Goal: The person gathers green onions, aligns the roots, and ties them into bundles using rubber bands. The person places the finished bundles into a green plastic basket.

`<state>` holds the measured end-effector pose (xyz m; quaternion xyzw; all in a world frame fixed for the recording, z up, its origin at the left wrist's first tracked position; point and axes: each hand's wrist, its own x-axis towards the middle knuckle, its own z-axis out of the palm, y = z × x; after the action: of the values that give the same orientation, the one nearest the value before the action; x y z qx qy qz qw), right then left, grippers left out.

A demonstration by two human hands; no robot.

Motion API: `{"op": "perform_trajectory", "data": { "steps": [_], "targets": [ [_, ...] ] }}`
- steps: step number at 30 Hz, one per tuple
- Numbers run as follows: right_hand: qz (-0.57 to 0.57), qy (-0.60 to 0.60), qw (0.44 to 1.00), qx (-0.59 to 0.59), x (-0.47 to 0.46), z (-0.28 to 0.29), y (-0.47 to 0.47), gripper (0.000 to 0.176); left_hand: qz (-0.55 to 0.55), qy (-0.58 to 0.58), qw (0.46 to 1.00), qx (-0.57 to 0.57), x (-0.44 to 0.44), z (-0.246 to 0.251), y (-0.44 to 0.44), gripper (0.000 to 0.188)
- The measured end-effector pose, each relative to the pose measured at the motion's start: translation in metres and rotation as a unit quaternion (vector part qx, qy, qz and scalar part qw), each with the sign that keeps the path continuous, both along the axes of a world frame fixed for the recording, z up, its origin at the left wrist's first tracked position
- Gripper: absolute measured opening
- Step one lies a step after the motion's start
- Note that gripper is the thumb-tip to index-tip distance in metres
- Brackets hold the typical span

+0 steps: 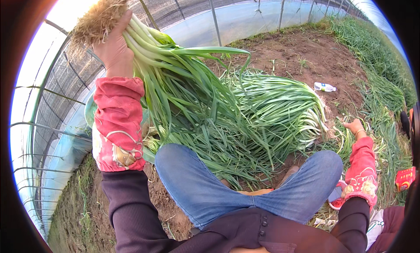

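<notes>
My left hand (115, 49) is raised at the upper left, closed around the white stems of a bunch of long green leafy plants with roots (183, 76), like garlic greens. Its tangled brown roots point up, and its leaves hang down to the right. A large pile of the same plants (279, 105) lies on the soil before my knees, roots towards the right. My right hand (355, 125) is at the right, just beyond the pile's root ends and above loose stalks; its fingers are partly hidden, and no object shows in it. Both forearms wear red patterned sleeve covers.
A plastic bottle (325, 87) lies on bare soil (315, 53) beyond the pile. A pink-rimmed container with a phone (336, 194) is by my right knee, a red packet (405, 179) farther right. Someone's clothed leg shows at lower right. Greenhouse poles and sheeting (210, 26) curve around.
</notes>
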<state>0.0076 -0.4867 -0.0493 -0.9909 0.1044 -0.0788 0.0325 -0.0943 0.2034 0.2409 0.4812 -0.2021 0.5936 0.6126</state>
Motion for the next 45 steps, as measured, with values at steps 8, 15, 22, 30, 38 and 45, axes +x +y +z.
{"op": "perform_trajectory", "data": {
  "steps": [8, 15, 22, 30, 38, 45],
  "targets": [
    [0.601, -0.229, 0.696, 0.319, -0.045, 0.203, 0.361, 0.108, -0.121, 0.072, 0.960, 0.244, -0.005, -0.007, -0.122, 0.045],
    [0.574, -0.185, 0.577, 0.551, -0.092, 0.249, 0.422, 0.101, -0.347, 0.128, 0.907, 0.202, -0.025, 0.001, -0.130, 0.047],
    [0.515, -0.139, 0.676, 0.509, -0.112, 0.256, 0.429, 0.071, -0.346, 0.252, 0.898, 0.101, -0.050, -0.157, -0.152, 0.143],
    [0.662, 0.190, 0.634, 0.352, -0.036, 0.177, 0.535, 0.108, -0.270, 0.317, 0.860, -0.296, -0.054, -0.230, -0.127, 0.071],
    [0.553, 0.373, 0.677, 0.311, 0.062, 0.081, 0.641, 0.114, -0.285, 0.230, 0.789, -0.493, 0.043, -0.323, 0.041, 0.043],
    [0.525, 0.353, 0.707, 0.314, 0.093, -0.097, 0.730, 0.132, -0.229, 0.330, 0.751, -0.525, 0.112, -0.502, 0.201, 0.042]
  ]
}}
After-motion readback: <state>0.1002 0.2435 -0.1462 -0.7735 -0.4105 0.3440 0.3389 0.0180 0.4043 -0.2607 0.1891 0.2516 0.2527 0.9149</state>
